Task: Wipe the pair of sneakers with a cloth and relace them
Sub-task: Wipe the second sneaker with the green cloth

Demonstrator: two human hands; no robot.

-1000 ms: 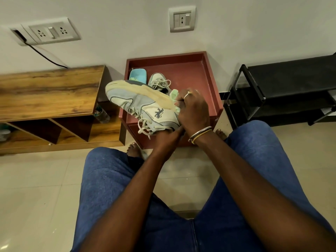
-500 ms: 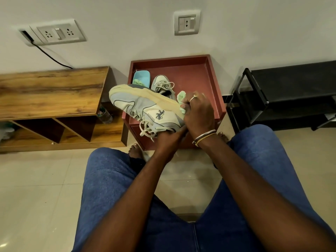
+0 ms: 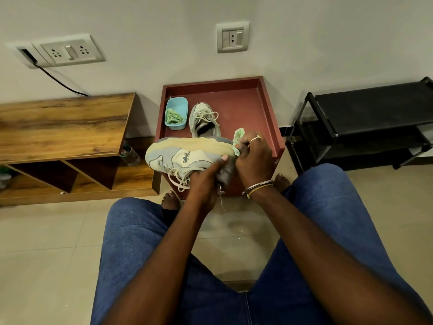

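Soft, diffuse indoor light keeps the scene moderately bright, with no hard glare. The pale wall [image 3: 140,15] is evenly lit, and a blurred shadow lies on it just left of the red bench [image 3: 246,106]. The floor tiles [image 3: 46,254] carry a dull sheen, with a faint smeared reflection between the knees. At frame centre the sneaker [image 3: 185,158] and cloth [image 3: 239,134] look sharp. The forearms in the lower frame go dark and lose detail. Wide-angle bending tilts the socket plate [image 3: 68,51] at upper left and the black rack [image 3: 375,109] at right.

Head-worn view — forward and steeply down, close over lap
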